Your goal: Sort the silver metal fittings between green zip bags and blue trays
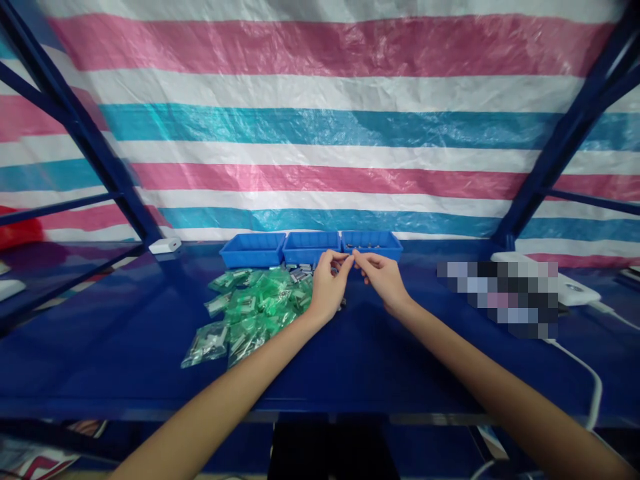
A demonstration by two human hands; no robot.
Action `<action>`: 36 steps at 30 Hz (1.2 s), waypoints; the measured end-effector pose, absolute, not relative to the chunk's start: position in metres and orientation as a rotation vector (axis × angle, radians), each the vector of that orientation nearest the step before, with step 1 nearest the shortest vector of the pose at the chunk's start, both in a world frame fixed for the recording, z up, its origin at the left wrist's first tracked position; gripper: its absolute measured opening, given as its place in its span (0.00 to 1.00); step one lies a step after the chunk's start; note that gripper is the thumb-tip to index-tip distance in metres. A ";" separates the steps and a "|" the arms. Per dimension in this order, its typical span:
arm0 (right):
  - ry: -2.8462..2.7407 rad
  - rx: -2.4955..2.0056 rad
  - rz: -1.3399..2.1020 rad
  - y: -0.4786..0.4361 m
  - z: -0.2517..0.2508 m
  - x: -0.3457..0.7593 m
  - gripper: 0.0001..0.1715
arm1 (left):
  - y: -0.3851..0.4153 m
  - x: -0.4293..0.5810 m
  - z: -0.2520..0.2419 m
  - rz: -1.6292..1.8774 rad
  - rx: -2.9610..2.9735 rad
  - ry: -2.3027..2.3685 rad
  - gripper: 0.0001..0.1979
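My left hand (330, 283) and my right hand (380, 277) meet fingertip to fingertip over the blue table, just in front of the right-hand blue bin (395, 248). Both are closed in a pinch; whatever is between the fingers is too small to make out. Small parts lie in that right bin. Beside my left hand, a pile of green-tinted plastic bags (270, 300) with small metal parts inside spreads to the left. Small grey pieces (301, 272) lie behind the pile, and a few dark bits show by my left wrist.
Two more blue bins, the left (254, 251) and the middle (311, 248), line the back. A white box (165, 246) sits back left. At right are a white device (577, 291), a cable (595, 387) and a blurred-out object. Blue posts rise on both sides.
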State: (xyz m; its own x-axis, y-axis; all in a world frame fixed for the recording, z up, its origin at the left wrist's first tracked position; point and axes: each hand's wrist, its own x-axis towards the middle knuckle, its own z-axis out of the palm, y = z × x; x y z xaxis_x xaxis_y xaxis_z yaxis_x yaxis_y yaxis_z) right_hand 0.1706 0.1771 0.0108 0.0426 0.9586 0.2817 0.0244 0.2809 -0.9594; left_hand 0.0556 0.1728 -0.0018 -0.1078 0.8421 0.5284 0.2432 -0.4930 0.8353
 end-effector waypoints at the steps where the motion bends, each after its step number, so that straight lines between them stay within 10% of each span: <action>1: -1.346 -1.020 0.894 0.178 0.011 0.172 0.22 | 0.173 0.055 -0.002 1.626 1.700 1.205 0.09; 21: -1.168 -1.091 0.873 0.220 0.000 0.203 0.16 | 0.166 0.045 -0.008 0.643 2.680 1.834 0.07; 36: -2.130 -0.896 0.519 0.204 -0.013 0.191 0.29 | 0.174 0.043 0.003 1.146 2.043 1.837 0.12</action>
